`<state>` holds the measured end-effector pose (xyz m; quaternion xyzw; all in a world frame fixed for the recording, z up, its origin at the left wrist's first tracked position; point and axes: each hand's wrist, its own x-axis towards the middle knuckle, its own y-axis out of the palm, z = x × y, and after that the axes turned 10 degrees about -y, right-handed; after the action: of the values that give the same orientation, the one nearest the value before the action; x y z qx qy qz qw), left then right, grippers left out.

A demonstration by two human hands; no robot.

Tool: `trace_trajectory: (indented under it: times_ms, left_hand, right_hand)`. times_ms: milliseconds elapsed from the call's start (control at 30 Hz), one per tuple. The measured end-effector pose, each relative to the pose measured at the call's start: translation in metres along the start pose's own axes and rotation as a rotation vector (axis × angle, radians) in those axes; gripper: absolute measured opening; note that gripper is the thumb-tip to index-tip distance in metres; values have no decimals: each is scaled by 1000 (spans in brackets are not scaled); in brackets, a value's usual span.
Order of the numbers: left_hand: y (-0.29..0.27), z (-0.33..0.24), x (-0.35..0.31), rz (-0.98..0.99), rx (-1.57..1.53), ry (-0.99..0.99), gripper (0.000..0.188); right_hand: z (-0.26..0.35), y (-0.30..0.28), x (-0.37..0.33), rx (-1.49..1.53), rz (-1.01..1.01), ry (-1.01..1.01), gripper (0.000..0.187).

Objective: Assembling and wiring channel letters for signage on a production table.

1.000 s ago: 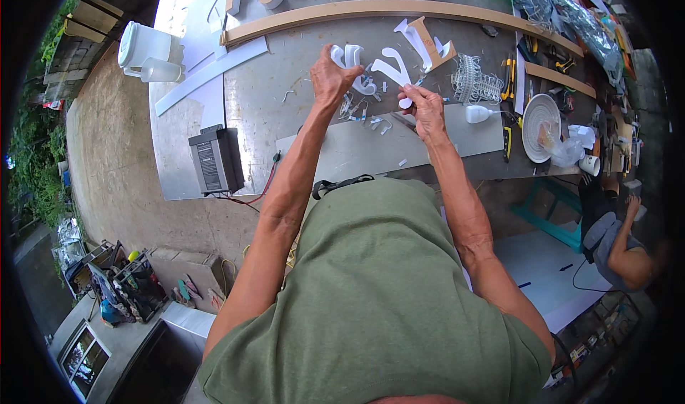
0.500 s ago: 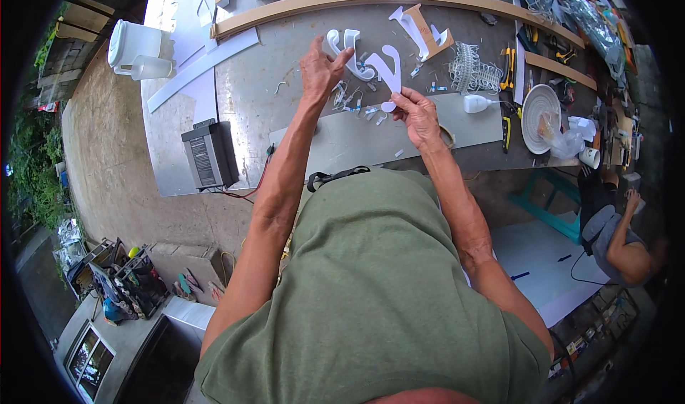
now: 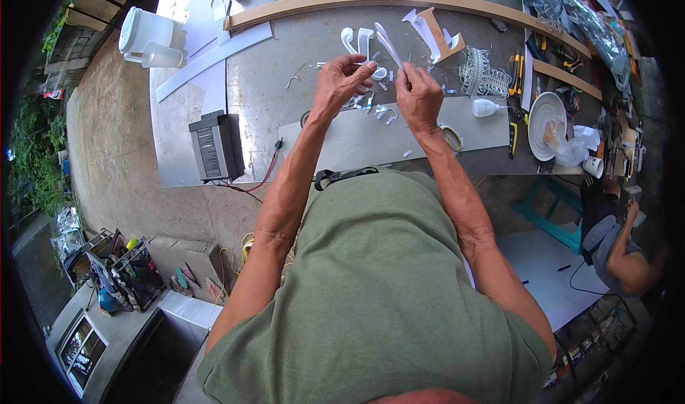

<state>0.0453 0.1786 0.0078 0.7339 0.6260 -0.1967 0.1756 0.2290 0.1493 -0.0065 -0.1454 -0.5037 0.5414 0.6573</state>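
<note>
My right hand pinches the lower end of a thin white curved letter-shaped cutout, now turned nearly edge-on. Just left of it is my left hand, half curled with fingers apart and nothing visible in it. Beyond my left fingers lies a white curved channel-shaped letter shell, partly covered by that hand. Small white LED modules with thin wires lie scattered on the table below and between my hands.
Farther right are a brown-and-white letter piece, a coil of white LED strands, a white squeeze bottle and pliers. A long brown strip crosses the back. At left sit a black power unit and a white pitcher.
My left hand has moved right and nearer, its spread fingers now curling. My right hand has tilted the white cutout from face-up to nearly edge-on. The view has shifted slightly.
</note>
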Motion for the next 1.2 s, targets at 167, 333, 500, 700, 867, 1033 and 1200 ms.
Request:
trace_trajectory:
  times_ms: [167, 333, 500, 700, 867, 1033, 1200]
  left_hand:
    - [5, 6, 32, 37, -175, -89, 33]
    - [-4, 22, 41, -8, -149, -105, 25]
    - [-7, 31, 38, 16, -222, -67, 24]
    - [-8, 29, 28, 58, -232, 14, 26]
    - [-29, 21, 1, 70, -220, 61, 28]
    - [-61, 47, -33, -389, 334, 100, 23]
    - [-69, 60, -68, -495, 870, 281, 49]
  right_hand:
    - [9, 18, 6, -169, 59, -298, 14]
    - [4, 27, -4, -159, 152, -358, 16]
    - [3, 23, -3, -77, 244, -287, 25]
    - [11, 17, -6, 46, 138, -207, 27]
    - [19, -12, -19, 454, 91, 236, 24]
    - [13, -37, -62, 972, 374, 820, 18]
    - [7, -45, -102, 881, 681, 892, 19]
